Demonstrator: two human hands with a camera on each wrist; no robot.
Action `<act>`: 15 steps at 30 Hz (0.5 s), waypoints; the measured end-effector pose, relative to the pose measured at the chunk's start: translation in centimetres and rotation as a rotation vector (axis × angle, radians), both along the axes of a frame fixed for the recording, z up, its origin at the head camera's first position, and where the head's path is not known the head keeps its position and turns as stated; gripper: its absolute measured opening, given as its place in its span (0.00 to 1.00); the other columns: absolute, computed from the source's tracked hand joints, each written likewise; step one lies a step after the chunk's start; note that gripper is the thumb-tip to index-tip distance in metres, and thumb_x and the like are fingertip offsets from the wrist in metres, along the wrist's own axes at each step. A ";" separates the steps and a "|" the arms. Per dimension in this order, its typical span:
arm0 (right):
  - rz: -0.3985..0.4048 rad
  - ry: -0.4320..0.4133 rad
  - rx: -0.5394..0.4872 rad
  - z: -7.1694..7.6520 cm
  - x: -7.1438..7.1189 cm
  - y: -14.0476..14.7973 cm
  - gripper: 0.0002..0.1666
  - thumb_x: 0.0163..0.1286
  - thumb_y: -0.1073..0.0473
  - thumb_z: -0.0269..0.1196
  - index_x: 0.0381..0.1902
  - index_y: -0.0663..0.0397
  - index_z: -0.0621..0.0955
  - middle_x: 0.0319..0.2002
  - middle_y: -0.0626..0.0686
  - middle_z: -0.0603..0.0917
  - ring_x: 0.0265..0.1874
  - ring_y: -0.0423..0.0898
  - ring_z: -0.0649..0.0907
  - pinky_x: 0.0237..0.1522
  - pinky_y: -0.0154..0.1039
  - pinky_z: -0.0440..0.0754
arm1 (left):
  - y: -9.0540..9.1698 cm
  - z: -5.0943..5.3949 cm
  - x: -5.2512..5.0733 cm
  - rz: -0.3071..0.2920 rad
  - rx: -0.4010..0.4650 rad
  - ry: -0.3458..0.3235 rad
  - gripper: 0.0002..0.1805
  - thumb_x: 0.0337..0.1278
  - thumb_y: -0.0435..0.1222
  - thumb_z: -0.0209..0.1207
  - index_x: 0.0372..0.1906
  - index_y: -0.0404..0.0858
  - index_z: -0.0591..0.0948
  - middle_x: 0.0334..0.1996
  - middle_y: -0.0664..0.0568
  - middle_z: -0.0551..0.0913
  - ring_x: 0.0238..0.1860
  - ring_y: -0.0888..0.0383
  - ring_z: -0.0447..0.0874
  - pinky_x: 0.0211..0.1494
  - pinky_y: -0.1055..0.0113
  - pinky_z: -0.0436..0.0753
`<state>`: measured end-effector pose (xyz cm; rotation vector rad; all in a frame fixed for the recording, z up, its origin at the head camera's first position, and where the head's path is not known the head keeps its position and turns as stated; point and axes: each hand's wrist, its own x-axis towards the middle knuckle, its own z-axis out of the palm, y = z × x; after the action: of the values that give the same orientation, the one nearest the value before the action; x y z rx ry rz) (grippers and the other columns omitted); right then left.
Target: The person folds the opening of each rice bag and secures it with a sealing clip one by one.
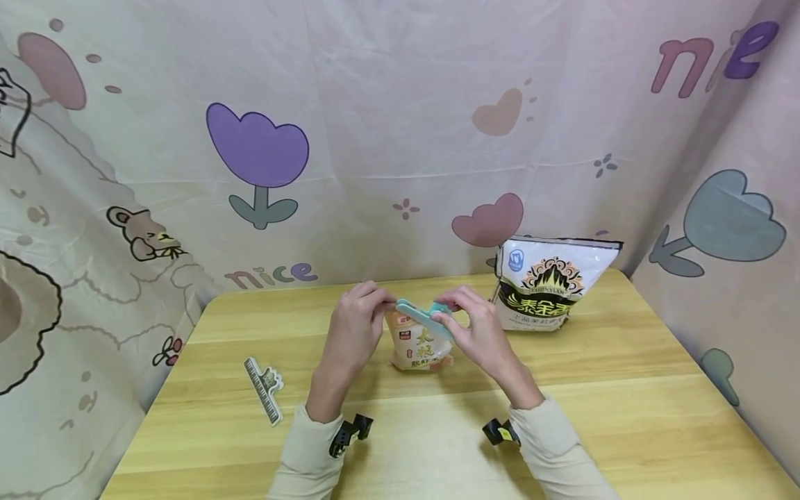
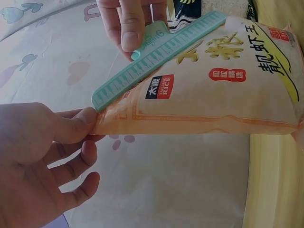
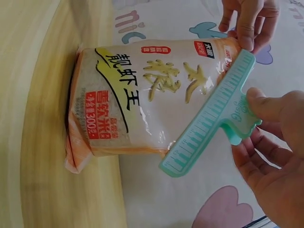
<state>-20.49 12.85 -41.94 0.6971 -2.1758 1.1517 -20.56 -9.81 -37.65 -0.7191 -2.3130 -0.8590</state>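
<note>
A small rice bag (image 1: 412, 347) with an orange border stands on the table between both hands. Along its top edge lies a mint-green clip (image 3: 209, 116) with a piano-key pattern, slanted across the bag. My right hand (image 1: 478, 326) pinches the clip's handle between thumb and fingers, plain in the right wrist view. At the bag's upper corner, beside the clip's end, my left hand (image 2: 52, 152) pinches the bag between thumb and forefinger, its other fingers loosely bent. The clip's far side is hidden, so how firmly it bites cannot be told.
A larger white and black rice bag (image 1: 550, 285) stands at the back right of the wooden table (image 1: 250, 472). On the left lies a white clip (image 1: 265, 390) with black piano keys. A printed curtain (image 1: 375, 139) hangs behind and at both sides.
</note>
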 end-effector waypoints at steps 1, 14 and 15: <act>0.001 0.001 0.005 0.0 -0.1 -0.1 0.14 0.61 0.65 0.75 0.45 0.60 0.86 0.41 0.51 0.86 0.39 0.45 0.83 0.43 0.44 0.86 | -0.1 0.1 0.0 0.000 0.003 0.000 0.03 0.59 0.26 0.69 0.33 0.36 0.88 0.30 0.52 0.83 0.34 0.53 0.79 0.40 0.58 0.78; -0.013 0.115 0.087 1.3 0.8 -2.3 0.11 0.67 0.66 0.70 0.47 0.58 0.85 0.48 0.51 0.85 0.50 0.48 0.81 0.50 0.44 0.81 | 0.0 -0.1 0.1 0.020 -0.127 0.015 0.03 0.66 0.28 0.65 0.38 0.38 0.86 0.36 0.51 0.84 0.41 0.51 0.81 0.42 0.56 0.79; -0.026 0.128 0.102 1.4 0.8 -2.6 0.11 0.66 0.66 0.71 0.47 0.58 0.85 0.47 0.51 0.85 0.49 0.48 0.80 0.48 0.43 0.81 | 0.0 -0.1 0.1 0.020 -0.128 0.011 0.03 0.66 0.28 0.65 0.38 0.38 0.86 0.37 0.51 0.84 0.41 0.51 0.81 0.42 0.57 0.79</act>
<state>-19.70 10.28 -40.49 0.7628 -2.1404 0.9616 -20.42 -9.86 -37.72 -0.7516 -2.3782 -0.7014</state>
